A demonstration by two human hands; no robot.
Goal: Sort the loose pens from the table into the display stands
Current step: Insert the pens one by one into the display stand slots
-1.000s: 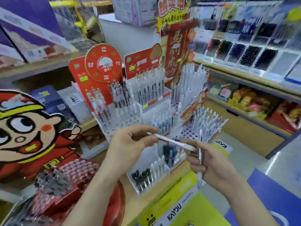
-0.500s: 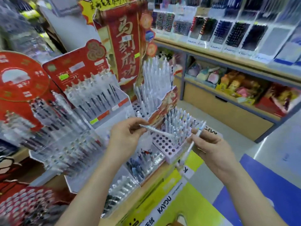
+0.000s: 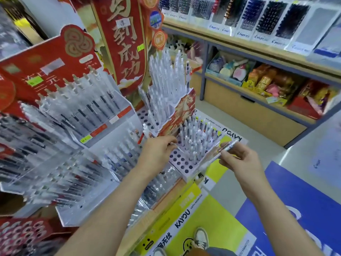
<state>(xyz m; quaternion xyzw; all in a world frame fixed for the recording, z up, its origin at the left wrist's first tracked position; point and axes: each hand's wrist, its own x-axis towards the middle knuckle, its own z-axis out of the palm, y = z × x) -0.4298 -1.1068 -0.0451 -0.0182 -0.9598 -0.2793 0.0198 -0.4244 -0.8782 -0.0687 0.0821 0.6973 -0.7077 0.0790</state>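
My left hand [image 3: 157,153] pinches a thin white pen [image 3: 176,146] and holds its tip just above the white holed stand [image 3: 181,166]. Several white pens [image 3: 196,137] stand upright in that stand's far rows, and the near holes show open. My right hand [image 3: 239,160] grips a second clear pen [image 3: 224,148], slanted, beside the stand's right corner. Behind rises a taller stand of clear pens [image 3: 166,84]. Tiered clear stands [image 3: 86,111] full of dark pens fill the left.
A red banner [image 3: 122,39] stands behind the stands. Wall shelves at right carry packed pens [image 3: 265,17] and snacks and toys [image 3: 267,80]. Below the table edge are a yellow sign [image 3: 186,217], a blue mat [image 3: 302,206] and my shoe [image 3: 202,237].
The view has swung right and closer. The hands, earlier together on one pen, have parted; my left hand has carried its pen down to the holed stand, and my right hand keeps the other pen.
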